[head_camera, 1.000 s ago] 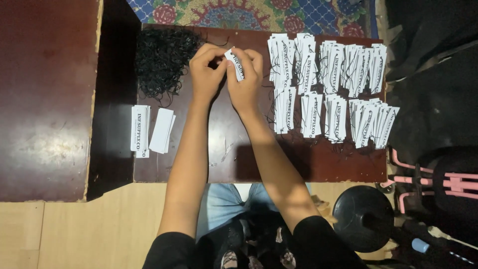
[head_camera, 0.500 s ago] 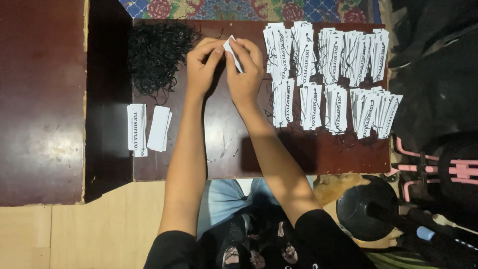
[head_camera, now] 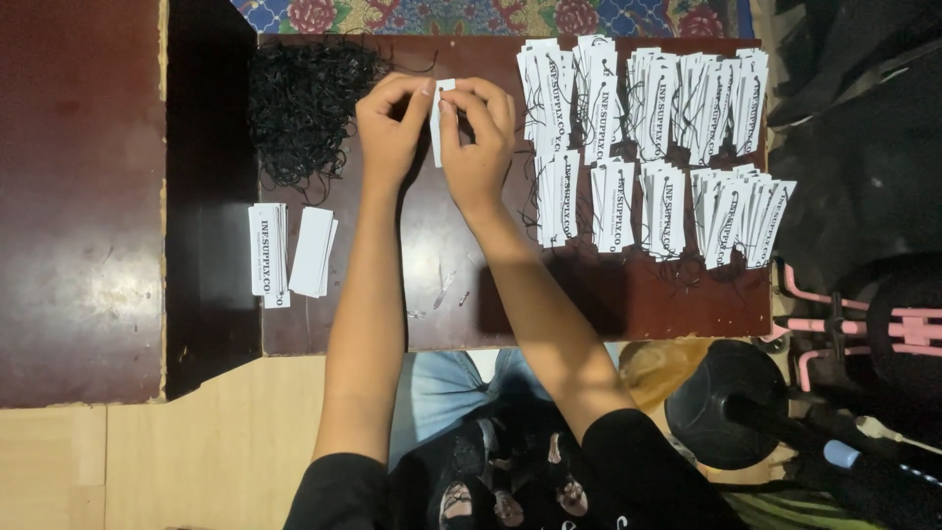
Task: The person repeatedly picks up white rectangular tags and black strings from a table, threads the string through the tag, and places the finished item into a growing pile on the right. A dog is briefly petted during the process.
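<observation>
Both hands pinch one white paper tag (head_camera: 438,120) upright between them, left hand (head_camera: 391,126) and right hand (head_camera: 479,137) meeting over the desk's (head_camera: 432,275) far edge. Black strings (head_camera: 304,103) are heaped near the far left corner; finished tags (head_camera: 648,137) fill the right side.
</observation>
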